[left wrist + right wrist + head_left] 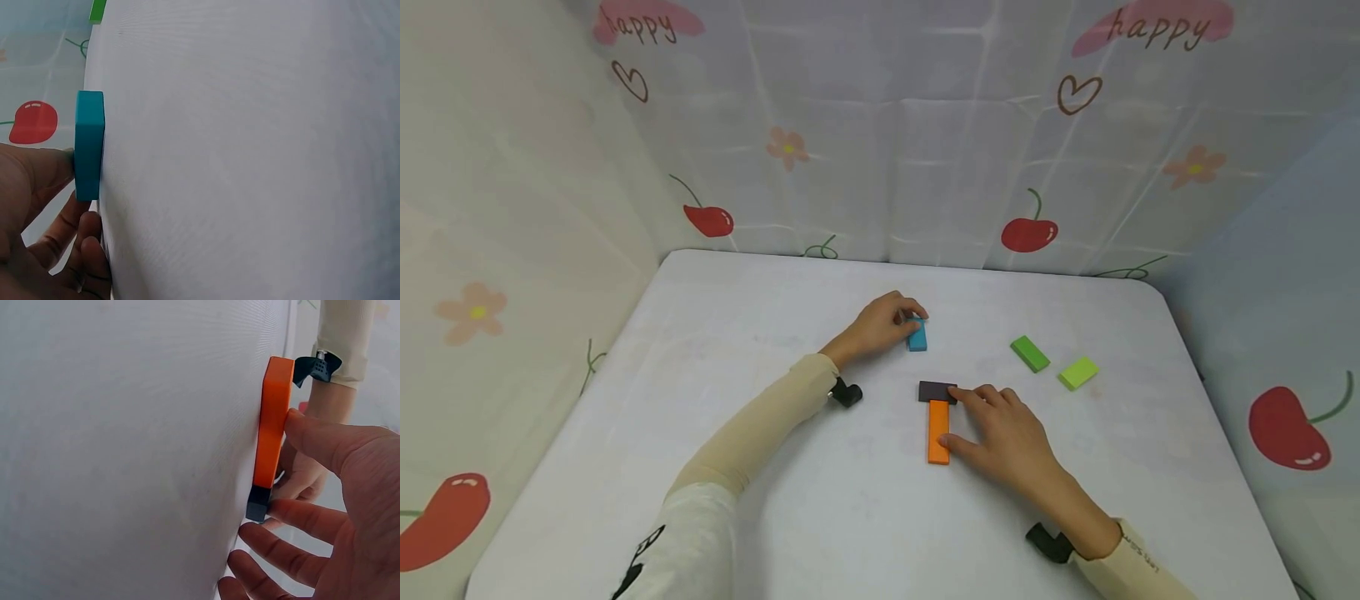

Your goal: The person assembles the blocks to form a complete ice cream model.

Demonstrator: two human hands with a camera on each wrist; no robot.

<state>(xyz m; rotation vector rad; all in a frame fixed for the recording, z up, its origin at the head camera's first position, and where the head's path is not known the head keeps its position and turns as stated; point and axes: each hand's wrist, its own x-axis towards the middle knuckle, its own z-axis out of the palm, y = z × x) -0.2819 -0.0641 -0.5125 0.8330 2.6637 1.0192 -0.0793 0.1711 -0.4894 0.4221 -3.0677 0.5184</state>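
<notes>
In the head view, my left hand [883, 323] pinches a blue block [917, 337] at its far end, thumb against the near face. The left wrist view shows the same teal-blue block [90, 147] lying low at the table surface. My right hand [1011, 433] rests over two touching blocks. Its index fingertip lies on a dark, nearly black block [932, 391], and its thumb touches an orange block [938, 433]. The dark block lies crosswise against the orange block's far end, making a T. In the right wrist view, the fingers of this hand are spread and fairly straight.
To the right on the white table [820, 533] lie a green block [1030, 353] and a yellow-green block [1078, 373], apart from each other. A printed curtain [887, 183] hangs behind the table and along its sides. Each wrist carries a small black camera.
</notes>
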